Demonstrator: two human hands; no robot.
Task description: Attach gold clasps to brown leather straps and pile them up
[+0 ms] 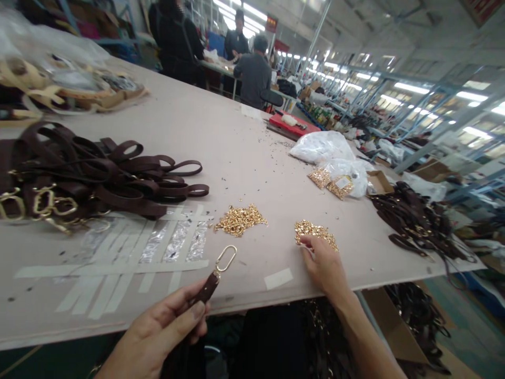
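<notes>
My left hand (169, 323) is closed around the end of a dark brown leather strap (209, 287), just in front of the table's near edge. A gold oval snap hook (226, 258) sticks up from that strap end. My right hand (323, 263) reaches over the table to a pile of small gold fasteners (315, 229). Its thumb and index finger are brought together at the pile's near left side; whatever is between them is too small to make out. Another pile of small gold pieces (241, 220) lies just beyond the snap hook.
Brown straps with gold hooks (79, 168) are heaped at left, beside tape strips (114, 268). Bags of gold pieces (335, 184), a red tray (295, 123) and more straps (422, 221) lie to the right. Several people (254, 71) are at the back.
</notes>
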